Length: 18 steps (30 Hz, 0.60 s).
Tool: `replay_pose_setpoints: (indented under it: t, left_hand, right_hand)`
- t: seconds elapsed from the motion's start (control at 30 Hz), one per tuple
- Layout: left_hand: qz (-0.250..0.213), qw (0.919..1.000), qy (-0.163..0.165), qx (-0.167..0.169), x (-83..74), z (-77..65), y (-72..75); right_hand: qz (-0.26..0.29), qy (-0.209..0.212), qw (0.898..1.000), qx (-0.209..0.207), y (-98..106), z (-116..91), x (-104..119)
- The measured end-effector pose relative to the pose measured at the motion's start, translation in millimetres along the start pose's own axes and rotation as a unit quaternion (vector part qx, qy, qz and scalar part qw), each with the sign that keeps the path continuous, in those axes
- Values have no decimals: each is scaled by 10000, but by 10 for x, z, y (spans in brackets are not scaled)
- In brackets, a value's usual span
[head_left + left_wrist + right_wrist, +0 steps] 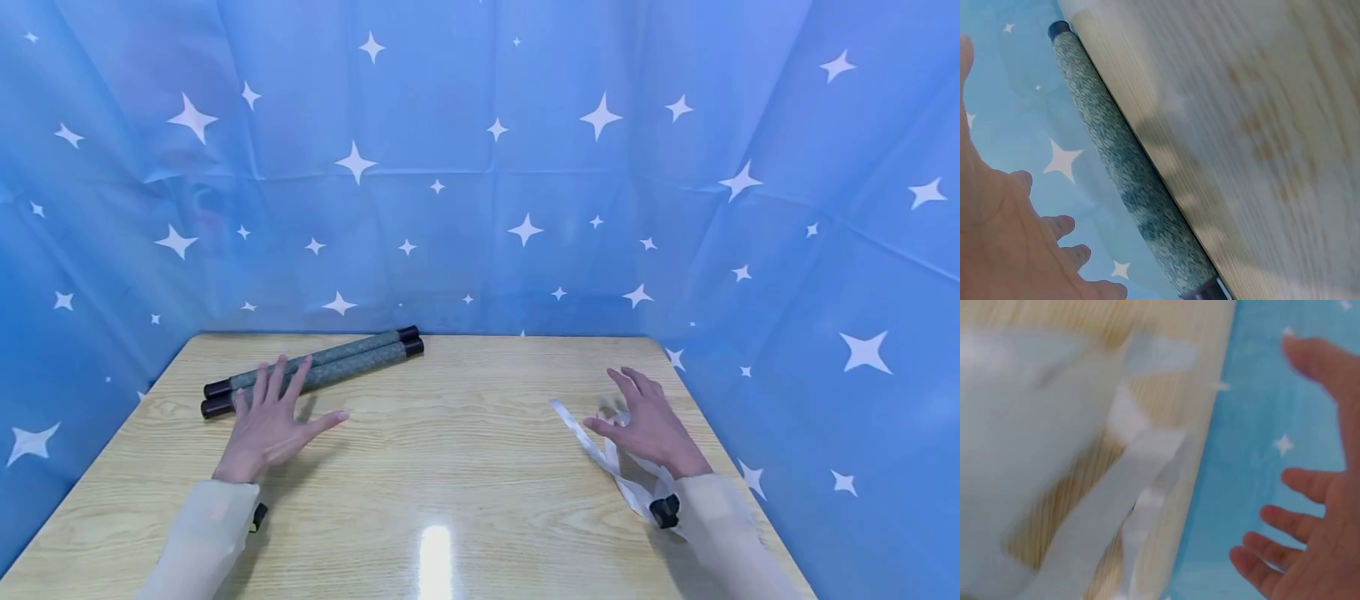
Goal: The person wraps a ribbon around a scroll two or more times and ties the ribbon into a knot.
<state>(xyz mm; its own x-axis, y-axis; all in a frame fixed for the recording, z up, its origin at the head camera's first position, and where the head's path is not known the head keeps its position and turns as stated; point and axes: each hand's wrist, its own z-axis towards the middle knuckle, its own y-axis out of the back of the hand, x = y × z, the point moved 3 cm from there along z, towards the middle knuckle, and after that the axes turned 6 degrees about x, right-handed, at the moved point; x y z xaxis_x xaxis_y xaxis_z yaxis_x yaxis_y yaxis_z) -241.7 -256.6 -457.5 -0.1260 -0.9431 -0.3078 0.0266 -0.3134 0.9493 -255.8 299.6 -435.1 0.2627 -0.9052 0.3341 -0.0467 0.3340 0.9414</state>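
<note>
Two rolled scrolls [360, 360] with grey-green patterned covers and dark end knobs lie side by side at the back left of the table. My left hand [268, 429] is over their near side with its fingers spread, holding nothing. The left wrist view shows a patterned roll [1119, 156] beyond the fingers, apart from the palm. On the right, a loose white ribbon [592, 446] lies in loops on the wood. Above it is my right hand [651, 425], fingers loosely bent and nothing in its grasp. Close up, the ribbon [1104, 494] appears blurred in the right wrist view.
The light wooden table [465, 433] has a bright reflection near its front. A blue cloth with white stars [480, 208] hangs behind it and along both sides. Black straps [664, 510] sit at my wrists.
</note>
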Motion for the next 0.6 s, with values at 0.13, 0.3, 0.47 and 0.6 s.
replay_pose_setpoints:
  t: [0.13, 0.3, 0.47, 0.6]
  left_hand:
    - [2, 10000, -86, 20, -66, 13, -7]
    - [-2, 9999, -127, -22, -105, 2, -15]
    - [2, 9999, -152, -46, -124, -8, -35]
    - [-29, 9999, -140, -27, -132, -21, -59]
  right_hand:
    - [225, 85, 9995, 212, -34, 26, 168]
    - [527, -122, 9966, 620, -160, 84, 295]
    - [611, -500, 9934, 832, -356, 125, 294]
    - [442, -633, 9951, 622, -468, 167, 287]
